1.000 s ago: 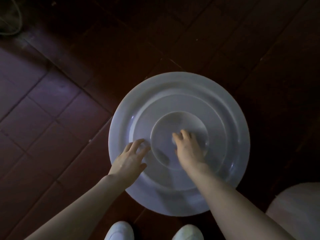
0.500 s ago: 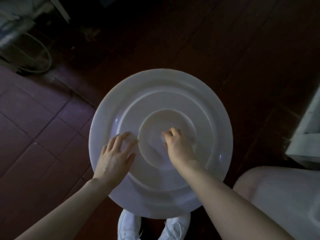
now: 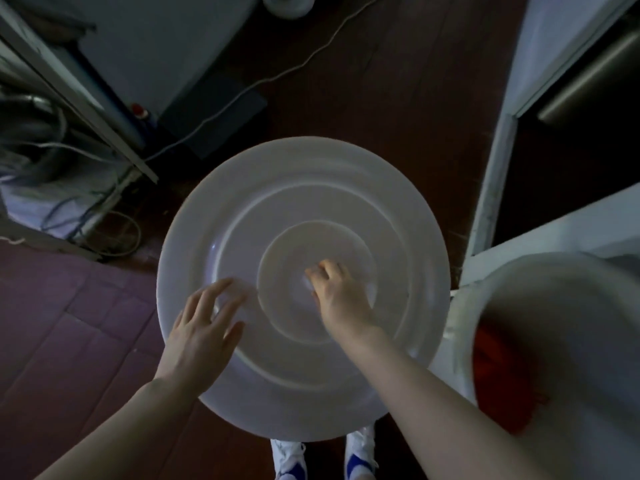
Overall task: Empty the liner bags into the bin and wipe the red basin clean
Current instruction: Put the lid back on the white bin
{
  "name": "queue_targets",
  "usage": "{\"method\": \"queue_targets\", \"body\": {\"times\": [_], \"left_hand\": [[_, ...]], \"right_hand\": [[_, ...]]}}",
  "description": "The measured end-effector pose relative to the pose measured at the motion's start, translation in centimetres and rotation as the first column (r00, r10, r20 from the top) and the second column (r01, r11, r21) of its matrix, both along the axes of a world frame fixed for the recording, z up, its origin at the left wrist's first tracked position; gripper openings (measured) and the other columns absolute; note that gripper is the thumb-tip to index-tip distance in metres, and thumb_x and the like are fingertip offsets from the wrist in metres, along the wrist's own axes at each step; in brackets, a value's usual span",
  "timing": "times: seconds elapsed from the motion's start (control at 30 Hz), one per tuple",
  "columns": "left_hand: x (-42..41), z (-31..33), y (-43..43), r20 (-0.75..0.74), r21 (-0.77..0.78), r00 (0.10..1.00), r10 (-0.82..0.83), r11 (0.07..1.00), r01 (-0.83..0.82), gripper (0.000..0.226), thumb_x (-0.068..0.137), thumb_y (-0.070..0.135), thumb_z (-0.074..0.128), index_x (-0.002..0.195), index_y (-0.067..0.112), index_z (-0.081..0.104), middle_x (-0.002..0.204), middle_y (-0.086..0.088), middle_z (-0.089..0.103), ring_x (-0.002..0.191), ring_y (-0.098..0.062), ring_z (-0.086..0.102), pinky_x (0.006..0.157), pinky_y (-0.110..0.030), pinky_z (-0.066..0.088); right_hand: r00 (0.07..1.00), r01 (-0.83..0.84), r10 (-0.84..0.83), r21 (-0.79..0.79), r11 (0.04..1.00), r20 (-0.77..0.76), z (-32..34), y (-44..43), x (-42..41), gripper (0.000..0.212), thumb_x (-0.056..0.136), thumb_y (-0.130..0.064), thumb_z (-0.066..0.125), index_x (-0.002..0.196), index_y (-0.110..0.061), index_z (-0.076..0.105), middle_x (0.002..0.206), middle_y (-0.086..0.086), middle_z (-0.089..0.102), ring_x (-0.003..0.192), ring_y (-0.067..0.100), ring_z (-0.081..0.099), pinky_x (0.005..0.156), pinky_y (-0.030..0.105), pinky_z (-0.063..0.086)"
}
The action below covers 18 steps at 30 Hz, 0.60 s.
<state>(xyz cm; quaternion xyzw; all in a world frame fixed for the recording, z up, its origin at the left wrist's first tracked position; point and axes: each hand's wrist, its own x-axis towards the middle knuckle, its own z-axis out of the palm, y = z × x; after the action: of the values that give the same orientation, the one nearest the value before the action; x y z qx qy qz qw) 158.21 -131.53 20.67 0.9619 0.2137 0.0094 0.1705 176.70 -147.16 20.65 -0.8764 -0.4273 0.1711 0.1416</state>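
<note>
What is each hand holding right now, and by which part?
The right hand grips the round white lid at its centre, fingers curled into the middle recess. The left hand, fingers spread, lies over the lid's left side and grips nothing.

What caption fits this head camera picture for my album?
Left hand spread over round white plastic lid, right hand pinching its centre.

Dark wooden floor (image 3: 398, 98) through the middle and far end, purple tiles (image 3: 69, 323) along its left edge. White cable (image 3: 274, 77) snaking over the boards from the far edge toward the left, past a flat dark mat (image 3: 214, 112). At the far left corner, slanted metal frame (image 3: 114, 136) over a tangle of hoses (image 3: 41, 157), red-capped bottle (image 3: 138, 110) just beside. White door frame (image 3: 491, 188) at the right edge. At the near edge, white shoes (image 3: 289, 459) with blue trim.
</note>
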Motion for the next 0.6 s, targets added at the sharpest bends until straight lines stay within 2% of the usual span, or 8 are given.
{"method": "queue_targets", "body": {"times": [0.1,0.17,0.27,0.47,0.6], "left_hand": [[1.2,3.0,-2.9,0.038,-0.010,0.996,-0.079,0.997,0.080,0.042,0.089,0.032,0.053,0.128,0.016,0.059,0.140,-0.008,0.045,0.123,-0.035,0.045,0.086,-0.054,0.053],[2.4,4.2,-5.3,0.068,-0.037,0.992,-0.103,0.994,0.105,0.038,0.088,0.024,0.062,0.125,0.017,0.059,0.138,-0.007,0.045,0.123,-0.034,0.044,0.083,-0.053,0.054],[4.9,5.4,-9.6,0.097,-0.075,0.982,-0.163,0.982,0.171,0.051,0.076,0.009,0.078,0.123,0.018,0.060,0.136,-0.008,0.046,0.119,-0.033,0.046,0.075,-0.050,0.056],[11.7,5.3,-19.9,0.048,-0.102,0.907,-0.419,0.901,0.422,0.046,0.074,0.002,0.078,0.117,0.009,0.066,0.135,-0.016,0.049,0.119,-0.038,0.052,0.073,-0.047,0.059],[16.1,4.3,-28.0,-0.021,-0.168,0.869,-0.494,0.859,0.484,0.045,0.080,0.006,0.073,0.124,0.013,0.062,0.141,-0.010,0.045,0.122,-0.032,0.049,0.070,-0.044,0.059]], "right_hand": [[0.998,0.070,-0.070,0.001,0.998,0.005,3.3,-4.1,0.3,0.034,0.095,-0.009,0.047,0.127,-0.017,0.054,0.124,0.008,0.047,0.115,0.027,0.043,0.087,0.037,0.043],[0.993,0.117,-0.117,-0.009,0.993,0.018,4.7,-7.5,0.8,0.034,0.095,-0.009,0.047,0.127,-0.017,0.054,0.124,0.008,0.047,0.115,0.027,0.042,0.086,0.038,0.044],[0.979,0.200,-0.200,0.004,0.980,0.047,5.9,-13.1,1.9,0.029,0.094,-0.009,0.048,0.120,-0.015,0.059,0.119,0.010,0.050,0.112,0.029,0.045,0.086,0.039,0.045],[0.921,0.387,-0.387,0.003,0.922,0.044,5.9,-26.5,4.3,0.026,0.090,-0.007,0.053,0.112,-0.014,0.063,0.113,0.010,0.054,0.108,0.028,0.047,0.088,0.037,0.046],[0.890,0.455,-0.454,-0.063,0.888,0.029,4.5,-35.7,6.1,0.023,0.088,-0.006,0.052,0.107,-0.011,0.063,0.110,0.010,0.053,0.105,0.030,0.047,0.087,0.038,0.045]]}}
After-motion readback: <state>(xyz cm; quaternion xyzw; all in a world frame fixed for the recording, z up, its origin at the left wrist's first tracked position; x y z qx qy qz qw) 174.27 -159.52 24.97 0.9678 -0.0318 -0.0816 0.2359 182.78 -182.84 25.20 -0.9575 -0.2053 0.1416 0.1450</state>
